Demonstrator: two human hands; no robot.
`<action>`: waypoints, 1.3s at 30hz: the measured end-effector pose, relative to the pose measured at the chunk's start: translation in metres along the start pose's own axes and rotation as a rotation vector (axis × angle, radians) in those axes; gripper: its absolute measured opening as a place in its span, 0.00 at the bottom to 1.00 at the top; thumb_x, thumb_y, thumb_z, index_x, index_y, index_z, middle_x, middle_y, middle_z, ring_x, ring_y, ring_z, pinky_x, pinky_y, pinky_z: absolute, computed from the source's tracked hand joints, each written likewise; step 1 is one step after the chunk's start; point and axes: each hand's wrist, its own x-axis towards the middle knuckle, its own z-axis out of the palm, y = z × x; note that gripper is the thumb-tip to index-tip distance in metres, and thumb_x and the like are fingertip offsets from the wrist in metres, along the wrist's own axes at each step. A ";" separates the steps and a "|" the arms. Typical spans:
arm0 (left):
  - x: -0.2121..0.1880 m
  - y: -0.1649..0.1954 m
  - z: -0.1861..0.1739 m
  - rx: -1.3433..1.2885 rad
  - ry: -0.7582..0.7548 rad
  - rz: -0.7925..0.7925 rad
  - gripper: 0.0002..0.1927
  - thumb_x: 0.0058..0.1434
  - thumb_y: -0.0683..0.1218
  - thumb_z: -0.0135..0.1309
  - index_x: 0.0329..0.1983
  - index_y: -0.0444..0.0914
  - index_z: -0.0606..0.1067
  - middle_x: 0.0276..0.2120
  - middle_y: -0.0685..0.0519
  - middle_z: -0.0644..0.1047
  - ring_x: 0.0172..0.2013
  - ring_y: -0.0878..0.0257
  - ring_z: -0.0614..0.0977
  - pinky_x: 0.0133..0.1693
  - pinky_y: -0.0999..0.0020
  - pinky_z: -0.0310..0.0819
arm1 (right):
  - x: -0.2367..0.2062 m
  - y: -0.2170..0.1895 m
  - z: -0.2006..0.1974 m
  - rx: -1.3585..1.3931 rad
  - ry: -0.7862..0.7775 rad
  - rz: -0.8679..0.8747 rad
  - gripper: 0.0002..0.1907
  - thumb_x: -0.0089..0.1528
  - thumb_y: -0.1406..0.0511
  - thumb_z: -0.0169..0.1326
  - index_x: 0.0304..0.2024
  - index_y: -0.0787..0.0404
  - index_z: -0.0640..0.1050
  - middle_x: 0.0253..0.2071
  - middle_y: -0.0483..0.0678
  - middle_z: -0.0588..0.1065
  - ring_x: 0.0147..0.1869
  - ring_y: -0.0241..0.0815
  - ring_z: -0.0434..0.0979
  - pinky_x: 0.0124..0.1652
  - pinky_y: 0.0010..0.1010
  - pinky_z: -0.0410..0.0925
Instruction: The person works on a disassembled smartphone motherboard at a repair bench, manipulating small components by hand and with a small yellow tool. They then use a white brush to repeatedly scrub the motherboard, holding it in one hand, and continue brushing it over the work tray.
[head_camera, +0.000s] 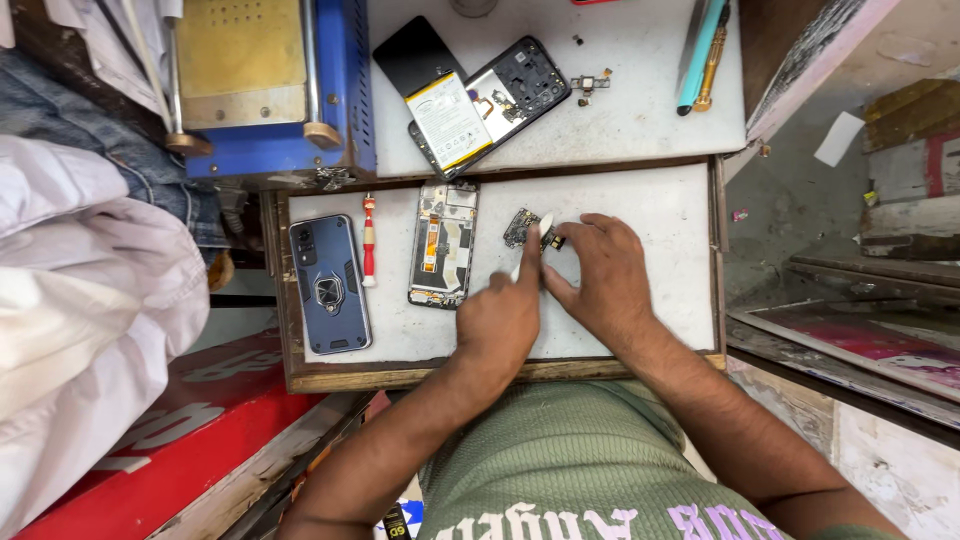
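Observation:
A small dark circuit board (520, 228) lies on the white surface of a pulled-out wooden drawer (640, 200). My left hand (497, 325) grips a thin white prying tool (537, 240) whose tip rests on that board. My right hand (602, 272) is just to the right, with thumb and forefinger pinching the board's gold-tipped end. Left of the hands lies a stripped phone frame (443, 245) with its inner parts exposed.
A blue phone case (330, 285) with a ring and a red-and-white screwdriver (369, 240) lie at the drawer's left. On the bench behind are an opened phone with its battery (490, 100), a black screen panel (413, 52), loose small parts (590, 85), teal and gold tools (705, 50) and a blue machine (270, 90).

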 end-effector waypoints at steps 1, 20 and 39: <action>0.001 0.001 0.000 -0.002 -0.001 0.002 0.37 0.61 0.45 0.52 0.76 0.42 0.61 0.22 0.51 0.77 0.14 0.59 0.78 0.14 0.63 0.73 | 0.000 0.001 0.000 -0.015 -0.006 0.010 0.28 0.55 0.59 0.70 0.54 0.62 0.76 0.50 0.55 0.76 0.65 0.55 0.70 0.61 0.50 0.63; -0.046 -0.031 0.005 -0.431 -0.043 -0.017 0.36 0.64 0.39 0.52 0.76 0.40 0.57 0.34 0.44 0.75 0.24 0.54 0.82 0.25 0.61 0.81 | 0.004 0.005 -0.015 -0.027 -0.054 -0.036 0.30 0.55 0.59 0.69 0.57 0.61 0.75 0.53 0.53 0.76 0.63 0.52 0.69 0.60 0.46 0.62; -0.012 -0.006 -0.004 0.026 -0.117 0.073 0.40 0.59 0.43 0.52 0.76 0.40 0.58 0.24 0.51 0.77 0.15 0.59 0.80 0.15 0.62 0.75 | 0.000 0.010 -0.008 -0.163 -0.013 -0.084 0.31 0.57 0.53 0.67 0.58 0.61 0.79 0.51 0.52 0.75 0.58 0.50 0.70 0.59 0.46 0.61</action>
